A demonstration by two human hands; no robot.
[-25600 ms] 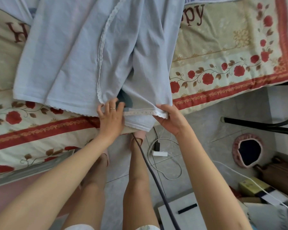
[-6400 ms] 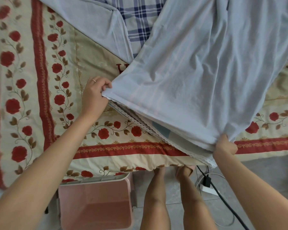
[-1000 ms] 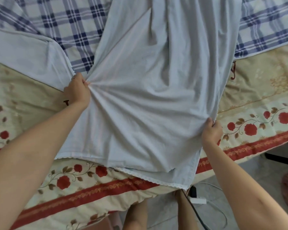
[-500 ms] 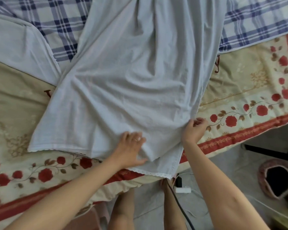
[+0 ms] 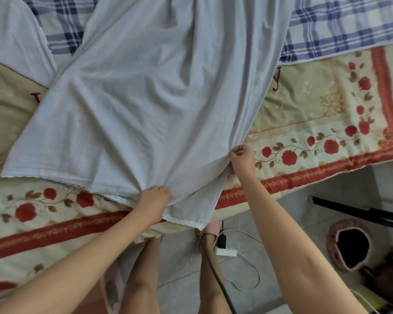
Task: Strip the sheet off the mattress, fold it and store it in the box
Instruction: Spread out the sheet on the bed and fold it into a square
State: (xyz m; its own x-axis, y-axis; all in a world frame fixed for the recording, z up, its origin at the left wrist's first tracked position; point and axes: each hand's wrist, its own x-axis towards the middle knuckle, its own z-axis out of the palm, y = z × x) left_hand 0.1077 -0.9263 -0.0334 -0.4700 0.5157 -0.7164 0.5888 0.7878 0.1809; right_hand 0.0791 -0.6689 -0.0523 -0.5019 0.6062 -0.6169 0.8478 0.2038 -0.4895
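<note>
The pale blue cotton sheet with a lace-trimmed hem (image 5: 150, 105) lay spread across the cream, rose-patterned bed cover (image 5: 315, 123) — its lower corner hanging over the bed's edge. The left hand (image 5: 153, 201) gripped a bunch of the sheet near the hem; the right hand (image 5: 242, 158) pinched its right edge, fingers curled.

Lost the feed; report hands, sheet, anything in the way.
Left hand grips sheet near hem. Right hand pinches side edge. Sheet lies on floral blanket. Black cable on floor.
</note>
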